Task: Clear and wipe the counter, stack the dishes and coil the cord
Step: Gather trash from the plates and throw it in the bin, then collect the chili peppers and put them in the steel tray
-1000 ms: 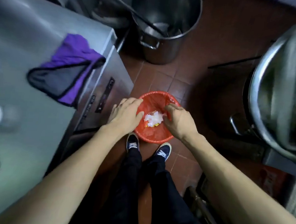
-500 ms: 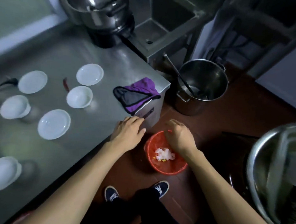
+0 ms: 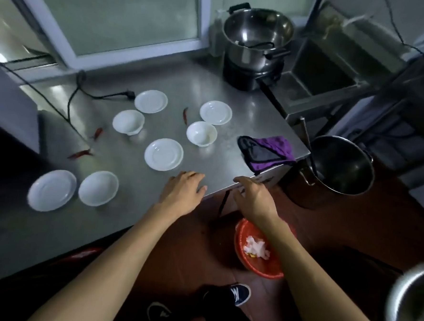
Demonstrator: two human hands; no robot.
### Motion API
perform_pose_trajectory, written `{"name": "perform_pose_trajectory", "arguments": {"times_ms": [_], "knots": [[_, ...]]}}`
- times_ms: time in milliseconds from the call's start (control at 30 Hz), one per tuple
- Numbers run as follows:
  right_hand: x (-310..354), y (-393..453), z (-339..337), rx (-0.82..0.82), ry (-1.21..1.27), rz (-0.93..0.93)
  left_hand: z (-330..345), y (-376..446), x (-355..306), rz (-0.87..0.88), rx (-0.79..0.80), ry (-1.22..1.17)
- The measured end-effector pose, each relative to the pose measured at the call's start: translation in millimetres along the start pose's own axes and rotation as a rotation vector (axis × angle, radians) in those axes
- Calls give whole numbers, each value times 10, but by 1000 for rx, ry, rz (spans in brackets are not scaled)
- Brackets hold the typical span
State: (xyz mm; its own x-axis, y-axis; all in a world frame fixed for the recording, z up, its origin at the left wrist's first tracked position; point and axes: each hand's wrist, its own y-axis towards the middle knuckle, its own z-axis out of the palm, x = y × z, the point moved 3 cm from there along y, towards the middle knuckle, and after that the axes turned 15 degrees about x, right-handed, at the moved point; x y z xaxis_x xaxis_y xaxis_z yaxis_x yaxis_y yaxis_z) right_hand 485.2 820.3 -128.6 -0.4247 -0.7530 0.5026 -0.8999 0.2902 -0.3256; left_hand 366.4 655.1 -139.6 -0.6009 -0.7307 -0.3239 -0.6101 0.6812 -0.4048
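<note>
Several white dishes lie spread over the steel counter (image 3: 245, 127), among them a plate (image 3: 163, 154) and a small bowl (image 3: 201, 133). Three red chillies lie between them, one (image 3: 185, 115) near the back. A black cord with its plug (image 3: 129, 94) trails along the left. A purple and grey cloth (image 3: 268, 151) hangs over the counter's right corner. My left hand (image 3: 183, 193) hovers open, palm down, over the front edge. My right hand (image 3: 254, 200) is at the counter's edge with relaxed fingers, holding nothing.
A red bin (image 3: 260, 250) with white scraps stands on the floor under my right arm. A steel stockpot (image 3: 342, 165) stands on the floor beside the counter. A pot on a cooker (image 3: 256, 42) sits at the back right, next to a sink (image 3: 320, 72).
Both hands have risen from the red bin to the counter's front edge. My view has swung up from the floor to the counter with the dishes.
</note>
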Motion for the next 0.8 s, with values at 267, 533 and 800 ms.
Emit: {"name": "perform_pose_trajectory", "arguments": {"times_ms": [267, 533, 800], "knots": [[1122, -39, 547, 61, -56, -100, -85, -866, 1036, -89, -99, -89], [2122, 7, 1082, 138, -103, -244, -165, -1732, 1998, -194, -234, -172], [2846, 423, 1520, 268, -136, -382, -87, -2160, 2693, -385, -286, -252]]}}
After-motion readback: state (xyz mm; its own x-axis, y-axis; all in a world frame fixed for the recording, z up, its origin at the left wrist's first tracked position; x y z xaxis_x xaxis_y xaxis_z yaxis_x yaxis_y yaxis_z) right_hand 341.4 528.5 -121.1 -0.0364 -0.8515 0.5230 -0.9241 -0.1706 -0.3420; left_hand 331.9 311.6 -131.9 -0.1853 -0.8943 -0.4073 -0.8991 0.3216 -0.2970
